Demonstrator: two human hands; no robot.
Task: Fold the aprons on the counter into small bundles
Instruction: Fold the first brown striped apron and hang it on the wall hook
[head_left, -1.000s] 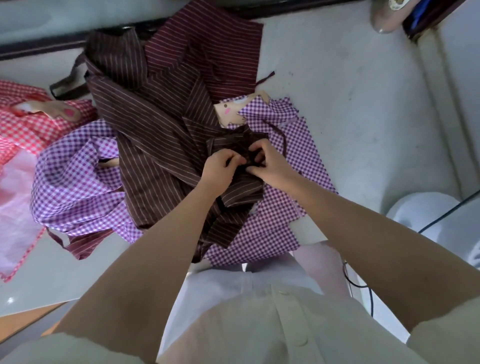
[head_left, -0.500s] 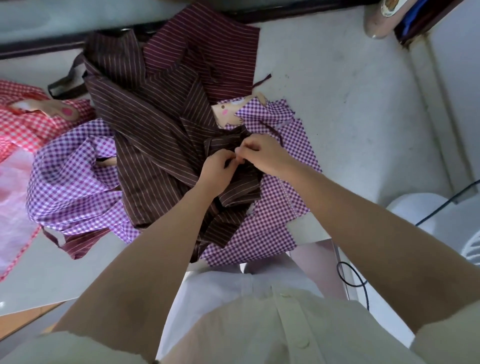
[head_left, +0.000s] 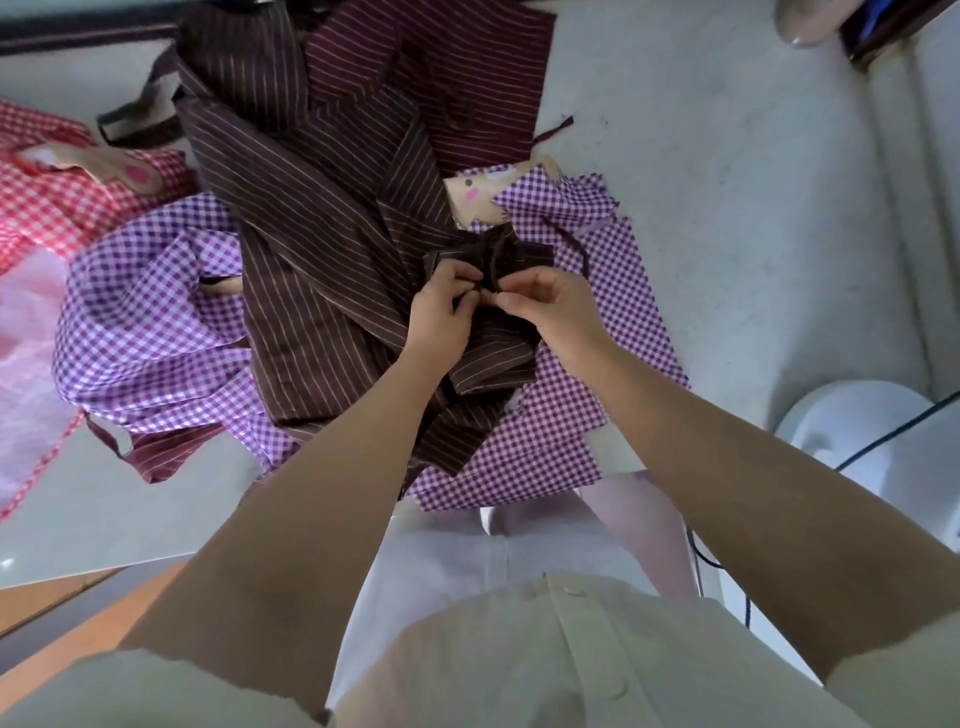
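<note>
Right hand (head_left: 553, 306) shifted off the bunch to meet left hand (head_left: 441, 317) fingertip to fingertip | both pinch the gathered brown striped apron (head_left: 322, 260) at frame centre | bundle judged half-formed, remainder loose | purple checked apron (head_left: 566, 431), red checked apron (head_left: 57, 208) unfolded on counter (head_left: 737, 197)

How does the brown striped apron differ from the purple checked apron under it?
The brown striped apron has thin pale stripes on dark brown; the purple checked apron has purple and white checks. The brown one lies on top, bunched where the left hand and right hand pinch it; the purple one lies beneath, flatter. Both rest on the counter.
</note>
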